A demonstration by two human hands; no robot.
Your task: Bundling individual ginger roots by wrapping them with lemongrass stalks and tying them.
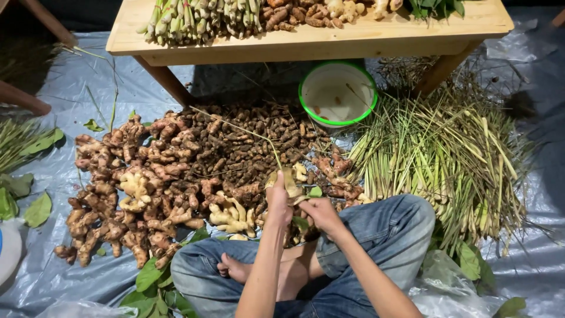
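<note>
On the left, a grey plastic sheet (59,94) lies mostly bare, edged with loose green leaves (36,209). Right of it a root pile (176,171) spreads toward the person's crossed knees. At centre, the left hand (278,200), arm reaching away, is clenched around a lemongrass stalk (286,176); the right hand (321,213) grips its lower end. Beyond stands a green-rimmed bowl (338,94) beneath the wooden bench (306,41). Lemongrass bundles (447,159) crowd the right.

wooden bench (306,41); green-rimmed bowl (338,94); lemongrass pile (447,159); grey tarp (76,88)
</note>
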